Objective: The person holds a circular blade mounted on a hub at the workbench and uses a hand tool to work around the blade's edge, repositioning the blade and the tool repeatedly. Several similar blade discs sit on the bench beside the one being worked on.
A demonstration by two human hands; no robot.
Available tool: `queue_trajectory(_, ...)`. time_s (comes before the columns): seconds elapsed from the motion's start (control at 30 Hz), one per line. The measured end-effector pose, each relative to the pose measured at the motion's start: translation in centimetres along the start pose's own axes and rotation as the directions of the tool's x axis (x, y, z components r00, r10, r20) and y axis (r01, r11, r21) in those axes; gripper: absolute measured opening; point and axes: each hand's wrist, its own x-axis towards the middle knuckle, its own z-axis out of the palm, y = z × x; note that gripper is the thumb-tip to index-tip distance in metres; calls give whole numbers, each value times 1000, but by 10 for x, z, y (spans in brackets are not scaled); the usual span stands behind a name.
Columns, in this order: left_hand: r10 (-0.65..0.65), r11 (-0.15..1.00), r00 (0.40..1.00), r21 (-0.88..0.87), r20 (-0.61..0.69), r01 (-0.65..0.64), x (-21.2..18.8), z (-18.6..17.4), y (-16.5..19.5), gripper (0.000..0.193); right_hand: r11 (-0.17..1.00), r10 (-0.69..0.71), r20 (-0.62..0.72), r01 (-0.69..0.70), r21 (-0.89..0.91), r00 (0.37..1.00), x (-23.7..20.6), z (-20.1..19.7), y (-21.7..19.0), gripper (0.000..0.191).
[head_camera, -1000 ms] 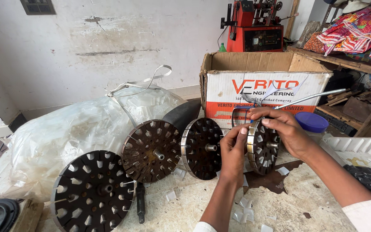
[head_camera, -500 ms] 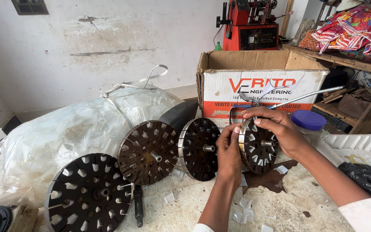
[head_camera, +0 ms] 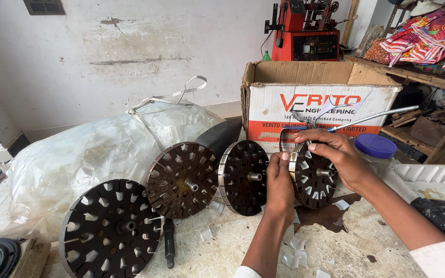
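My left hand grips the left edge of a dark slotted metal disc with a centre shaft, which stands upright on the bench. My right hand rests on the top rim of the same disc, fingers pinching a thin white strip at a slot. Three more slotted discs stand in a row to the left: one just beside my left hand, one further left, and the nearest, largest-looking one at the lower left.
A big clear plastic bag of white pieces lies behind the discs. An open cardboard box stands behind my hands, a blue-lidded jar to its right. White paper scraps litter the bench. A red machine stands at the back.
The view has shifted slightly; my hands stay on the rightmost disc, with the right fingers working along its top rim.
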Motion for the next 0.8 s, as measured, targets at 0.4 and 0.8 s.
queue_trajectory(0.4,61,994,998,98,-25,-58,-7,0,8,31,999,-25,17,24,30,1000,0,3,5,33)
queue_trajectory(0.8,65,997,997,-29,-42,-67,-8,3,14,27,998,-70,60,70,5,996,2,4,1,35)
